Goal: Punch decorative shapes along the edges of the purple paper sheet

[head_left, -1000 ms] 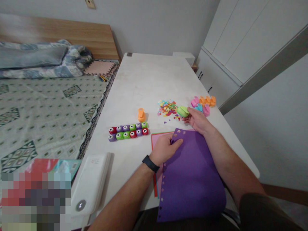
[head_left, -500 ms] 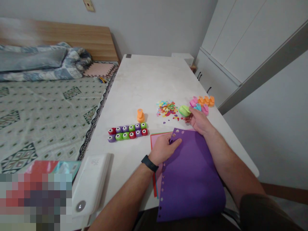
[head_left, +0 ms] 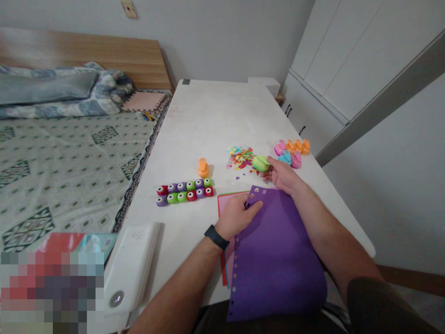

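Observation:
My left hand grips the upper left edge of a purple sheet of paper, thumb on top. Small shapes are punched along the sheet's left side and top left corner. My right hand holds a green craft punch above the table, just beyond the sheet's top edge. The punch is beside a pile of colourful paper confetti. Under the purple sheet lie further coloured sheets, pink and red at their edges.
Two rows of small punches and an orange punch stand on the left of the white table. Pink, orange and blue punches sit near the right edge. A white device lies at front left, beside a bed.
My right hand has moved a little to the left with the green punch, bringing it closer to the confetti. The left hand and the purple sheet have stayed nearly still.

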Motion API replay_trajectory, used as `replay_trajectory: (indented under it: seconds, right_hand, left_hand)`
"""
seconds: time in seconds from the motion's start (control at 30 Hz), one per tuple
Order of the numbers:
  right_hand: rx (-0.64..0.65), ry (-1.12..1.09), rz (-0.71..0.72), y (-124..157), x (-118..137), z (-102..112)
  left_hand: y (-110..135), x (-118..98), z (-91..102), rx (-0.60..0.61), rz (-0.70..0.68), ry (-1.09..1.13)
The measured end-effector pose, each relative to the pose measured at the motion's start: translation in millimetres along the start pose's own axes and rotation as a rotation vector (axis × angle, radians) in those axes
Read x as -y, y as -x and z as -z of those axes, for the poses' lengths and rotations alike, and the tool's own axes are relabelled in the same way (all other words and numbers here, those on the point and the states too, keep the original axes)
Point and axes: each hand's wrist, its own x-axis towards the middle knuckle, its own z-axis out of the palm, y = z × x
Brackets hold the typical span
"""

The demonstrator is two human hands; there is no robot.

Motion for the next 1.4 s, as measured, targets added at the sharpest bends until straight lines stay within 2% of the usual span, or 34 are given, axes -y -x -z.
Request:
replay_trajectory:
  seconds: [0.53,0.7,1.07,1.4]
  right_hand:
    - [-0.069,0.012,0.051,-3.3,-2.4,2.7]
    - [-0.051,0.014,0.043,-3.0,-3.0,2.2]
    - [-0.146,-0.027,0.086,-3.4,2.5,7.7]
    - [-0.093,-0.011,0.038,-2.7,0.0,0.1]
  left_hand:
    - [0.6,-4.1,0.2,-0.038,0.05,0.004]
    - [0.6,-6.7,1.0,-0.056,0.06,0.004]
    - [1.1,-4.5,0.3,-0.052,0.067,-0.008]
    - [1.2,-5.4,0.2,-0.059,0.085,-0.009]
